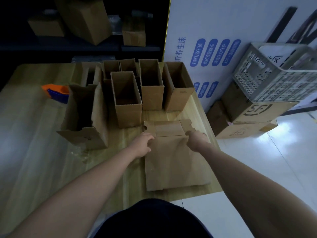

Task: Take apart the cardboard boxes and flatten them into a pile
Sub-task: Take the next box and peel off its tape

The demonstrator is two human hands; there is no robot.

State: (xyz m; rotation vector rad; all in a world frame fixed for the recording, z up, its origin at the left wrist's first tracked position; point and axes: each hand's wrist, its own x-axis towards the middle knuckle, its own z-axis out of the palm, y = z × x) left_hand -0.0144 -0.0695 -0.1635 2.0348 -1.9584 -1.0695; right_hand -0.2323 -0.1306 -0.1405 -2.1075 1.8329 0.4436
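Observation:
A flattened cardboard box lies on the wooden table near its front right corner, on top of other flat cardboard. My left hand grips its left edge near the top. At the upper right edge my right hand holds it with curled fingers. Flaps stick out flat beyond my hands. Several upright open boxes stand behind: one in the middle, two to the right, and a partly opened one on the left.
An orange and blue tape dispenser sits left of the boxes. A large white printed carton stands right of the table. On the floor, stacked shipping boxes carry a grey plastic crate. Dark shelves with boxes are behind.

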